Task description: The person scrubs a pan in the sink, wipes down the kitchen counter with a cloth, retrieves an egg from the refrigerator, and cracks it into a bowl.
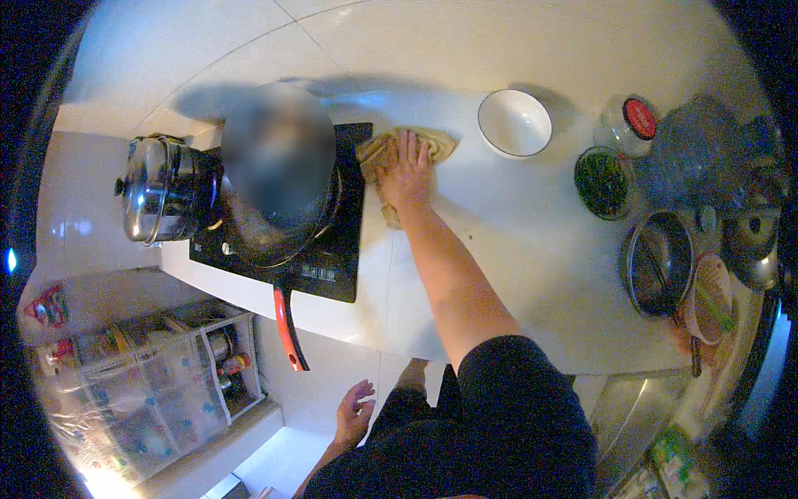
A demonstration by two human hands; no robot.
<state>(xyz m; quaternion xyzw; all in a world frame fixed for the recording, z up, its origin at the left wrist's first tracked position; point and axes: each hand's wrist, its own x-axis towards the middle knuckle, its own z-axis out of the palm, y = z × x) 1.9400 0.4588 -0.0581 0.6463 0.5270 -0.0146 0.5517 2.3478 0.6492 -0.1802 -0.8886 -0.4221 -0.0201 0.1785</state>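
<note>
My right hand [408, 178] presses flat on a crumpled tan cloth [439, 142] on the white countertop, just right of the black cooktop [346, 262]. Over by the cabinet front, below the counter's edge, my left hand [355, 408] hangs with bent fingers apart and nothing in it. A frying pan [259, 240] with a red and black handle [284, 324] sits on the cooktop; a blurred round area hides much of it. To its left stands a shiny metal pot [153, 190] with a lid. A white bowl [515, 123] is to the right of the cloth.
At the right are a red-lidded glass jar [639, 118], a bowl of chopped greens [601, 183], a metal bowl [659, 263] with utensils inside and a pink strainer [711, 299]. A plastic-covered shelf unit [156, 393] stands at lower left. The pan's handle juts past the counter's front edge.
</note>
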